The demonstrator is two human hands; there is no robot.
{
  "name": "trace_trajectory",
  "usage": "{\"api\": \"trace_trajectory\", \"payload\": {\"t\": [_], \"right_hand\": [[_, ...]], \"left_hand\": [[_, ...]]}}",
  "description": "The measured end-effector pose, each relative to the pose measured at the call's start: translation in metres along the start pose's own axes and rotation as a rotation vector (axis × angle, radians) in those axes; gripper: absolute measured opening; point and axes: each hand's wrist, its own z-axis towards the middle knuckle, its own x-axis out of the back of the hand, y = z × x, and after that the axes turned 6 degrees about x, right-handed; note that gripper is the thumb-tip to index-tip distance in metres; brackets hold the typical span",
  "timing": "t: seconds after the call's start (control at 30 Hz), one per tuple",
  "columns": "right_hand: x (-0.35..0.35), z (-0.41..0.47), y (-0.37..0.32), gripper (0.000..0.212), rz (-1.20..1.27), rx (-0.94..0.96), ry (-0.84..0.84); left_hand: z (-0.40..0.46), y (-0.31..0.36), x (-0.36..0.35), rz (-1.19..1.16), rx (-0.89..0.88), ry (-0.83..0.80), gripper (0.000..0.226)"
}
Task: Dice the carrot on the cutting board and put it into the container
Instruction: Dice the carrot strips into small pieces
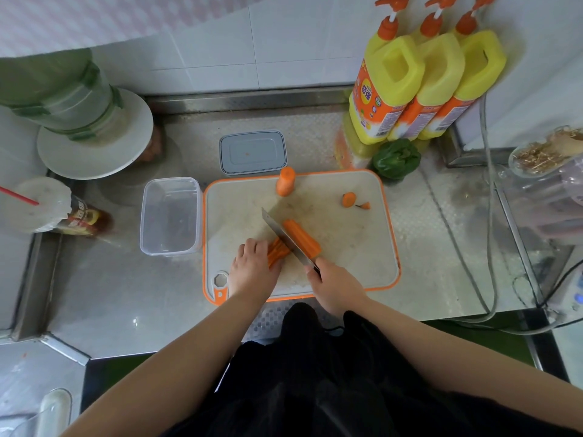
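The left hand [252, 263] is pinning carrot strips [277, 252] lying near-left to far-right; the right hand [331, 282] is gripping the knife [285, 239], its blade crossing them just right of the fingertips.

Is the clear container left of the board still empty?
Empty: the clear container shows only its bare bottom; no carrot pieces inside.

You've got one cutting board [353, 234] with five carrot bits on it: one stub [285, 181] standing at the far edge; two little end scraps [349, 199] off to the right; one long piece [303, 238] by the blade; one bunch of strips [277, 252] under your fingers. One knife [284, 239]; one clear container [170, 216]; one grey lid [252, 152]. Three yellow bottles [388, 89] at the back; one green pepper [397, 158]; one cup with a straw [41, 205].
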Motion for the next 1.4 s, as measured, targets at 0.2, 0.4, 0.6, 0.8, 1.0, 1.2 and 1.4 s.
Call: {"api": "trace_trajectory", "payload": {"t": [0.2, 0.4, 0.6, 0.8, 1.0, 1.2, 1.4], "right_hand": [[0.003, 0.006, -0.006, 0.035, -0.025, 0.051, -0.031], [0.009, 0.009, -0.009, 0.031, -0.129, -0.022, -0.071], [0.008, 0.013, -0.015, 0.015, -0.206, 0.006, -0.061], [0.014, 0.011, -0.015, 0.021, -0.269, 0.018, 0.0], [0.007, 0.007, -0.016, 0.018, -0.339, 0.066, -0.085], [0.005, 0.015, -0.025, 0.015, -0.432, -0.029, -0.087], [-0.003, 0.024, -0.019, 0.011, -0.367, -0.012, -0.082]], "left_hand": [[-0.006, 0.0, -0.002, -0.03, 0.086, 0.027, 0.035], [-0.006, -0.012, -0.008, -0.122, -0.043, 0.087, 0.036], [0.002, -0.011, -0.004, -0.175, -0.075, 0.063, 0.03], [0.003, -0.019, -0.016, -0.101, -0.348, 0.238, 0.021], [0.01, -0.019, -0.018, -0.114, -0.39, 0.26, 0.017], [0.009, -0.022, -0.021, -0.197, -0.358, 0.238, 0.023], [0.007, -0.018, -0.017, -0.189, -0.338, 0.196, 0.023]]}}
